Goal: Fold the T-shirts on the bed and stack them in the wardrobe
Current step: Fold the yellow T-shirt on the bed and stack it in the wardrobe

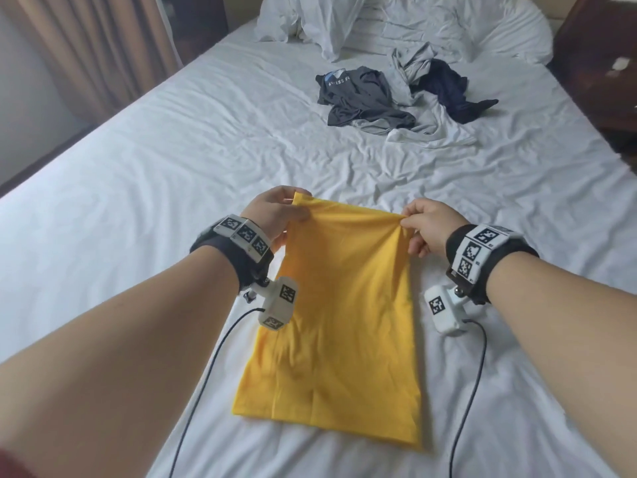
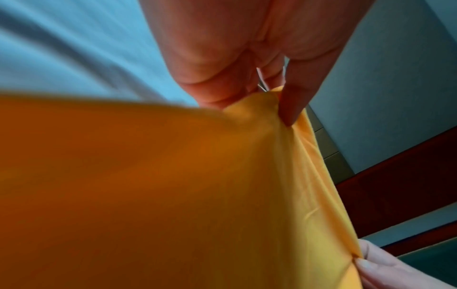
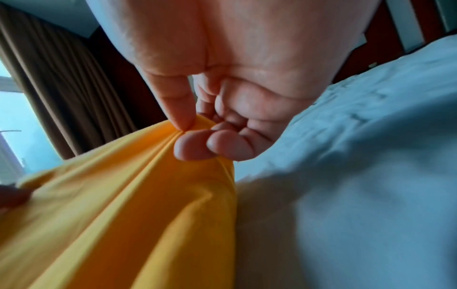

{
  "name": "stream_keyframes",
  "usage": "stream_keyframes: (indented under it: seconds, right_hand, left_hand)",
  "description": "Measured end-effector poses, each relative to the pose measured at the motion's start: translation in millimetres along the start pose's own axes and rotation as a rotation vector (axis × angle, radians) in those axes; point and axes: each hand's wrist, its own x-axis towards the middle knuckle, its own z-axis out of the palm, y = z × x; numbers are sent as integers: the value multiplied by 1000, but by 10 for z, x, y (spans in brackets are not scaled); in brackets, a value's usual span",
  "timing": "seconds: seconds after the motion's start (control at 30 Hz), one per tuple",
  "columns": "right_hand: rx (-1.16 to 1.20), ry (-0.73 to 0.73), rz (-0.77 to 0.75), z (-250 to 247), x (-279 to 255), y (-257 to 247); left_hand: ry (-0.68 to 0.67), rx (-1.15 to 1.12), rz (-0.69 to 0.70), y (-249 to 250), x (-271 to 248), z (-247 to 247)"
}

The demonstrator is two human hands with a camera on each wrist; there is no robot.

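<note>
Holding the far edge of the yellow shirt point(image 1: 339, 305), both hands lift it a little off the bed point(image 1: 138, 160). The left hand point(image 1: 275, 215) pinches the far left corner between thumb and fingers, and the right hand point(image 1: 425, 225) pinches the far right corner the same way. The shirt sits in the lower middle of the head view, already folded into a long strip, with its near end flat on the sheet. The next step looks like bringing the far edge toward the near one. The thin cloth could slip out of a pinch, because only the fingertips hold it. The layers could slide apart if one hand pulls harder than the other, and then the fold would come out crooked. The soft, wrinkly sheet could also drag the bottom layer and bunch it up. More shirts point(image 1: 396, 98) wait in a messy pile near the top middle, well apart from the hands. White pillows point(image 1: 396, 22) lie at the top, brown curtains point(image 1: 86, 46) hang at the upper left, and dark wood point(image 1: 593, 46) stands at the upper right. No wardrobe can be told for sure.
</note>
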Motion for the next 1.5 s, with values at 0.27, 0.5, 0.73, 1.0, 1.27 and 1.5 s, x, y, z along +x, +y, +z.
stream_keyframes:
  seconds: [0.27, 0.5, 0.73, 1.0, 1.27, 1.5]
  right_hand:
    - [-531, 82, -43, 131, 179, 82]
    - [-575, -9, 204, 159, 208, 73]
    - [-503, 64, 192, 98, 23, 47]
    - [-446, 71, 74, 24, -175, -255]
    - [-297, -90, -295, -334, -1013, -1047]
    - [-386, -77, -431, -848, -2047, -1482]
  left_hand:
    - [207, 429, -153, -263, 250, 74]
    - [253, 466, -159, -203, 322, 46]
    - [94, 855, -263, -43, 266, 132]
    - [-12, 462, -258, -160, -57, 43]
    - [-243, 298, 148, 515, -899, 416]
    - [-349, 358, 383, 1171, -1833, 741]
